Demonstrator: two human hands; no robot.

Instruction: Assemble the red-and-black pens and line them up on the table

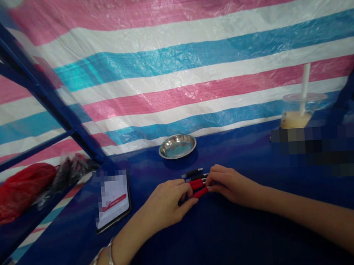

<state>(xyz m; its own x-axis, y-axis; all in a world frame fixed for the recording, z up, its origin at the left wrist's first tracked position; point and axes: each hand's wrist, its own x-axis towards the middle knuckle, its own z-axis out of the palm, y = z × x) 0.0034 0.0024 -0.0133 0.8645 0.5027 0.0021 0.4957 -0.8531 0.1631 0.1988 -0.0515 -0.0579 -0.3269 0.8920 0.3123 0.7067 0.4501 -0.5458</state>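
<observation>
As the left hand [169, 201] and right hand [231, 185] curl at the red pens [201, 193], at nine and three o'clock, pinching is unclear. Gentle, even pressure should keep pens aligned.

A: What sort of place am I in?

B: You're in a makeshift booth, by the look of it. Striped plastic sheet [190, 63] makes the wall in front of you, creased and shiny.

A: And what holds it together?

B: Blue metal posts [50, 103] stand at both sides of your blue counter [226, 145], with bars joining them on your left. Whether it's a market stall or a dorm bunk, you can't tell from here.
</observation>
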